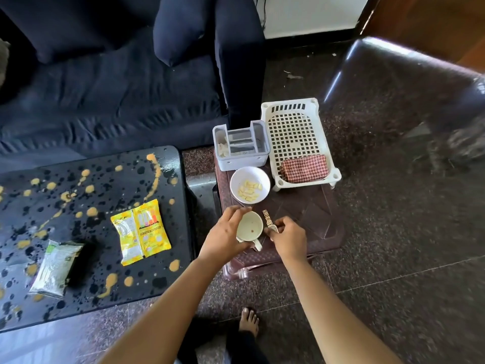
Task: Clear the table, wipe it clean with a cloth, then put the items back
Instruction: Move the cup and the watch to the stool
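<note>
Head view, single wide-angle, looking steeply down and forward.

Standing height above a maroon stool (309, 214); both forearms enter from the bottom edge, a bare foot (248, 320) below. Black table (86, 185) left, sofa (105, 82) at top. Edges bend and blur.

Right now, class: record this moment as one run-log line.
left hand: gripping cup | right hand: pinching watch | both on brown stool | black table: two packets remain, unwiped

Dark blue sofa (105, 95) with cushion (181, 30) at rear. Brown leather armchair (409, 101) right. Speckled stone floor (393, 258); bare foot (248, 321) below.
</note>
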`<action>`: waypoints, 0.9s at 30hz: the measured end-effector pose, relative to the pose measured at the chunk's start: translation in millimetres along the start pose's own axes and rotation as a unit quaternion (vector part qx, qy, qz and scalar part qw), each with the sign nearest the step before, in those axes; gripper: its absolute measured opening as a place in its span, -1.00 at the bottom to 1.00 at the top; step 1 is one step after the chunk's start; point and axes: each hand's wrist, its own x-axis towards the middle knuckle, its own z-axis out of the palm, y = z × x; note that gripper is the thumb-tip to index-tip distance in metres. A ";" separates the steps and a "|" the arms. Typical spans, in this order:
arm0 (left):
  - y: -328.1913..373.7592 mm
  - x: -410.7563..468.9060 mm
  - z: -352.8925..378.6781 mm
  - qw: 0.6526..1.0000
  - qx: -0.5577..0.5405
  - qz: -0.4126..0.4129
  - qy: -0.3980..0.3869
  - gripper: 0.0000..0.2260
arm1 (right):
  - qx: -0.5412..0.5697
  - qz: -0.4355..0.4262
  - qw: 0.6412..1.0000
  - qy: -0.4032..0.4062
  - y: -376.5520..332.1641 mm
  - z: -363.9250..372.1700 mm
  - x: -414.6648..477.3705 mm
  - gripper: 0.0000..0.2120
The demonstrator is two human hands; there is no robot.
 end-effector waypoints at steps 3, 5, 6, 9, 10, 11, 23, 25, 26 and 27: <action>-1.8 3.1 -2.5 1.000 0.000 0.000 -0.018 -0.24 | 0.007 0.006 1.000 0.016 -1.9 -1.2 2.1 -0.74; -2.5 2.9 -1.4 1.000 -0.003 0.005 -0.020 -0.24 | 0.002 0.011 1.000 0.015 -3.7 -0.4 4.3 -0.75; -2.4 2.1 -1.1 1.000 -0.005 0.004 -0.019 -0.24 | 0.002 0.015 1.000 0.012 -4.3 0.4 5.0 -0.75; 0.4 0.4 -2.4 1.000 -0.004 -0.007 -0.009 -0.25 | -0.021 0.012 1.000 -0.003 -6.4 -0.6 5.8 -0.74; 1.2 -0.6 -2.6 1.000 -0.004 -0.012 -0.004 -0.26 | -0.039 0.007 0.999 -0.008 -6.4 -1.3 5.2 -0.74; 2.4 -2.2 -2.6 1.000 -0.007 -0.017 0.003 -0.28 | -0.059 0.001 0.998 -0.012 -6.2 -2.2 4.0 -0.73; 1.0 -26.4 -16.9 0.993 -0.028 -0.111 -0.002 -0.20 | -0.007 -0.064 0.990 0.122 -49.4 -37.9 -24.0 -0.82; -6.7 -38.7 -32.5 0.987 -0.052 -0.143 0.052 -0.31 | 0.021 -0.123 0.983 0.138 -81.5 -38.8 -35.6 -0.83; -14.8 -46.1 -45.3 0.981 -0.066 -0.162 0.082 -0.37 | 0.031 -0.152 0.980 0.124 -100.4 -31.8 -41.2 -0.84; -19.5 -50.1 -53.0 0.976 -0.078 -0.177 0.104 -0.42 | 0.037 -0.173 0.979 0.102 -111.8 -25.5 -44.7 -0.85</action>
